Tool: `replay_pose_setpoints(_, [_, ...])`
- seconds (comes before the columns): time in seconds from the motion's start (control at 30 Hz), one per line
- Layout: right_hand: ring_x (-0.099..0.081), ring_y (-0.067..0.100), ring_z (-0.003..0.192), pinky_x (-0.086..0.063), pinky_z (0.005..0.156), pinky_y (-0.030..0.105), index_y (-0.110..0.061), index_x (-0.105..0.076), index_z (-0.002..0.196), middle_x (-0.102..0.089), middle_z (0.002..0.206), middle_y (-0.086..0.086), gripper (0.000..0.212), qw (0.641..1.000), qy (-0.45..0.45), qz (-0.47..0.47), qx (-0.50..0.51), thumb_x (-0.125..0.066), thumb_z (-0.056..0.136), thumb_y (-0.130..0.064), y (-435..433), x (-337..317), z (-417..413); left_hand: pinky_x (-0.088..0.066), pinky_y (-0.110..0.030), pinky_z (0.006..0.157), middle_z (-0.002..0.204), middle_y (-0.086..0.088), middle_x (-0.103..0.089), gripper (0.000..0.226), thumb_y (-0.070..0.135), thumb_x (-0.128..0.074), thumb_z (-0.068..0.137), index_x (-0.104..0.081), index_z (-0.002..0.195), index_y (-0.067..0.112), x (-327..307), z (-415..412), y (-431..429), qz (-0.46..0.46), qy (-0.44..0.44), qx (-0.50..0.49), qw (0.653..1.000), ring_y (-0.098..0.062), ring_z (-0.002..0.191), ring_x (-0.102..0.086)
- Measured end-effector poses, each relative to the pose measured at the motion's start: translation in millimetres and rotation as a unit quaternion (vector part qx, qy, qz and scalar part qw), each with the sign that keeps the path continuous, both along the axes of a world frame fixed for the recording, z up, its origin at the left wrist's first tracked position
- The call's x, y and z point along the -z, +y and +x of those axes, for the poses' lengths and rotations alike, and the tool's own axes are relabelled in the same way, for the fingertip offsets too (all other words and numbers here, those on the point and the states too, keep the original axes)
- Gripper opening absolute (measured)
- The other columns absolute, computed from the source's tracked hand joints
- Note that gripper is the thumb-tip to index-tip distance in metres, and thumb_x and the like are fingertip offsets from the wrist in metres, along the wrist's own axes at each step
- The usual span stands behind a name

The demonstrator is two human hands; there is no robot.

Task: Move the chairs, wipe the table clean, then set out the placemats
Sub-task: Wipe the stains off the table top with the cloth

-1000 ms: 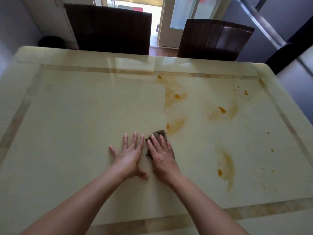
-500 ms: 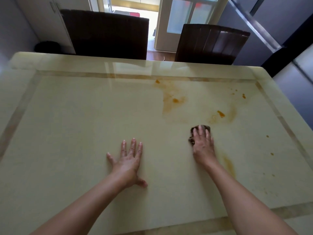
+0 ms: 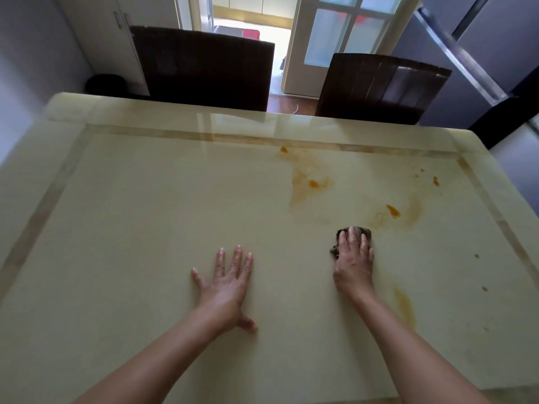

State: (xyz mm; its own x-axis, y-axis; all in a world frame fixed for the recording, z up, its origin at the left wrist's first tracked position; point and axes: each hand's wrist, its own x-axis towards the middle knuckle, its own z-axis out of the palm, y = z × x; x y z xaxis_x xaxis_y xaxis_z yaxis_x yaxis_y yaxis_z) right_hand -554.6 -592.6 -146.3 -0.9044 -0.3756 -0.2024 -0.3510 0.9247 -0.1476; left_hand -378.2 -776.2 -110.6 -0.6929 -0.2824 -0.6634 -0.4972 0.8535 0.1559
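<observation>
Stained table (image 3: 145, 228), cloth (image 3: 366, 232) under right hand (image 3: 354, 268)

Nothing here can be read. No writing, label, brand, number or sign shows on the bench (image 3: 145, 228), on the cloth (image 3: 367, 232) under the right hand (image 3: 354, 265), on the two dark chairs (image 3: 204, 68) at the top of the frame, or on the glazed door (image 3: 335, 33) behind them.
</observation>
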Motion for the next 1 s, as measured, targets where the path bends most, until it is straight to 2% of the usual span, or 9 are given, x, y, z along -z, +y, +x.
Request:
replay_pose_setpoints(0.17, [0.007, 0.027, 0.147, 0.004, 0.117, 0.043, -0.015, -0.012, 0.152, 0.004, 0.161, 0.005, 0.058, 1.0, 0.003, -0.008, -0.02, -0.031, 0.098, -0.012, 2.4, 3.0, -2.8, -0.003, -0.072, 0.105, 0.153, 0.003, 0.032, 0.133, 0.059, -0.075, 0.063, 0.022, 0.147, 0.026, -1.4, -2.2, 1.2, -0.014, -0.012, 0.001, 1.0, -0.028, 0.142, 0.027])
replay_pose_setpoints(0.27, [0.005, 0.03, 0.147, 0.004, 0.117, 0.043, -0.013, -0.017, 0.151, 0.0, 0.16, 0.008, 0.064, 0.997, -0.016, -0.023, -0.069, -0.013, 0.087, -0.017, -2.2, -0.5, 3.2, -0.003, -0.069, 0.108, 0.157, -0.002, 0.023, 0.123, 0.059, -0.069, 0.07, 0.019, 0.148, 0.024, -9.5, -16.3, 3.1, -0.039, 0.006, 0.0, 0.999, -0.027, 0.145, 0.02])
replay_pose_setpoints(0.33, [-0.006, 0.036, 0.146, -0.001, 0.116, 0.043, -0.01, -0.028, 0.148, -0.013, 0.159, 0.011, 0.075, 0.988, -0.023, -0.043, -0.147, -0.007, 0.078, -0.026, -19.7, 0.0, 14.2, -0.003, -0.068, 0.108, 0.158, -0.002, 0.021, 0.122, 0.059, -0.069, 0.071, 0.019, 0.148, 0.025, -17.1, -32.9, -1.9, -0.048, 0.052, -0.015, 0.997, -0.025, 0.146, 0.018])
replay_pose_setpoints(0.4, [-0.021, 0.041, 0.142, -0.007, 0.111, 0.046, -0.009, -0.039, 0.143, -0.025, 0.155, 0.013, 0.065, 0.97, -0.005, -0.047, -0.238, -0.023, 0.083, -0.024, -48.0, -0.5, 23.5, -0.006, -0.068, 0.108, 0.157, 0.001, 0.024, 0.125, 0.058, -0.072, 0.068, 0.02, 0.148, 0.028, -23.9, -51.0, -13.8, -0.049, 0.087, -0.037, 0.994, -0.026, 0.145, 0.02])
replay_pose_setpoints(0.47, [-0.002, 0.034, 0.147, 0.005, 0.113, 0.042, -0.012, -0.022, 0.15, -0.007, 0.16, 0.007, 0.062, 0.949, -0.022, -0.053, -0.309, -0.042, 0.092, -0.024, -80.3, 0.7, 22.8, -0.007, -0.069, 0.107, 0.155, 0.004, 0.028, 0.128, 0.057, -0.074, 0.065, 0.021, 0.147, 0.031, -25.2, -68.7, -28.6, -0.049, 0.087, -0.055, 0.993, -0.027, 0.144, 0.023])
replay_pose_setpoints(0.53, [0.016, 0.023, 0.146, 0.015, 0.114, 0.036, -0.017, -0.004, 0.153, 0.011, 0.16, 0.001, 0.073, 0.939, -0.059, -0.044, -0.335, -0.047, 0.095, -0.031, -107.0, -0.8, 11.0, -0.007, -0.069, 0.107, 0.154, 0.005, 0.03, 0.13, 0.058, -0.076, 0.064, 0.022, 0.146, 0.034, -22.1, -81.4, -42.5, -0.048, 0.071, -0.065, 0.994, -0.027, 0.143, 0.025])
replay_pose_setpoints(0.6, [0.019, 0.02, 0.146, 0.015, 0.115, 0.035, -0.019, -0.001, 0.153, 0.013, 0.16, -0.002, 0.073, 0.941, -0.054, -0.042, -0.332, -0.045, 0.096, -0.031, -125.4, -3.2, -8.3, -0.008, -0.07, 0.107, 0.154, 0.005, 0.03, 0.13, 0.058, -0.076, 0.063, 0.022, 0.146, 0.035, -16.9, -91.0, -53.9, -0.046, 0.058, -0.072, 0.995, -0.027, 0.143, 0.025])
replay_pose_setpoints(0.77, [0.013, 0.021, 0.147, 0.009, 0.117, 0.037, -0.02, -0.008, 0.153, 0.008, 0.161, -0.003, 0.06, 0.964, -0.04, -0.066, -0.253, -0.029, 0.097, -0.011, -124.2, -2.0, -64.3, -0.007, -0.071, 0.106, 0.155, 0.003, 0.029, 0.129, 0.058, -0.075, 0.064, 0.021, 0.146, 0.035, -11.7, -118.4, -70.0, -0.033, 0.042, -0.08, 0.995, -0.029, 0.143, 0.025])
replay_pose_setpoints(1.0, [0.008, 0.023, 0.148, 0.006, 0.118, 0.041, -0.018, -0.011, 0.153, 0.005, 0.161, 0.002, 0.059, 0.995, -0.006, -0.032, -0.095, -0.029, 0.097, -0.011, -56.2, -0.9, -123.0, -0.008, -0.074, 0.104, 0.153, 0.003, 0.032, 0.129, 0.056, -0.077, 0.063, 0.02, 0.146, 0.036, -6.4, -154.3, -85.9, -0.007, 0.019, -0.094, 0.995, -0.03, 0.142, 0.027])
